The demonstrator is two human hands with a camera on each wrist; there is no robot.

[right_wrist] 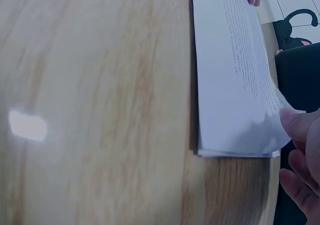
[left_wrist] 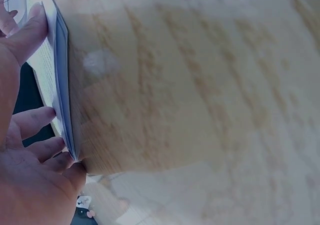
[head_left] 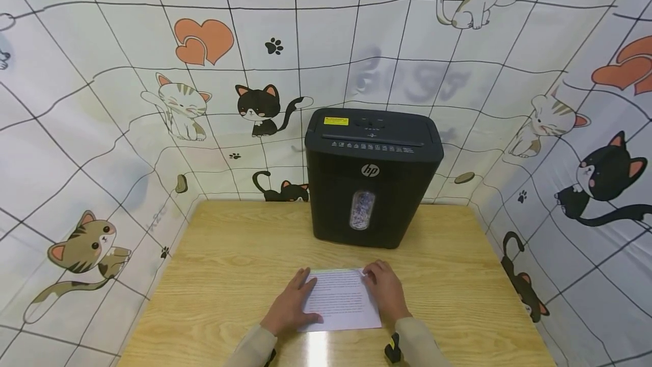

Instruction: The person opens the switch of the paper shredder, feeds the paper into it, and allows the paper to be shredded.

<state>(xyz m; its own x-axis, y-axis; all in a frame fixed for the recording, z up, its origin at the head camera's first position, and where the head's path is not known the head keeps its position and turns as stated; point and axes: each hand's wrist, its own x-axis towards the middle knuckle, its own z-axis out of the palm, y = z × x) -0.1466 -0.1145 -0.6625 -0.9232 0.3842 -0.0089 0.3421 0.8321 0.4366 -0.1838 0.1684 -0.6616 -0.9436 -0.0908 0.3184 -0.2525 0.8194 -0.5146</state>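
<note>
- The stack of paper (left_wrist: 61,60) lies on the near middle of the table (head_left: 229,254), between the two hands and nearer than the black shredder (head_left: 374,180).
- The left hand (head_left: 292,304) rests along the stack's left side, its thumb over the printed face; it steadies rather than clasps. Light, even pressure here should stop the lower sheets sliding.
- The right hand (head_left: 386,290) pinches the far right corner of the top sheet (head_left: 338,299), which curls up there. Whether one sheet or more is in the pinch cannot be told, so rubbing thumb against finger would be a sound check.
- Best to peel slowly from that corner toward the left, easing the left thumb's pressure as the sheet comes free; a sharp tug could crease or tear it.
</note>
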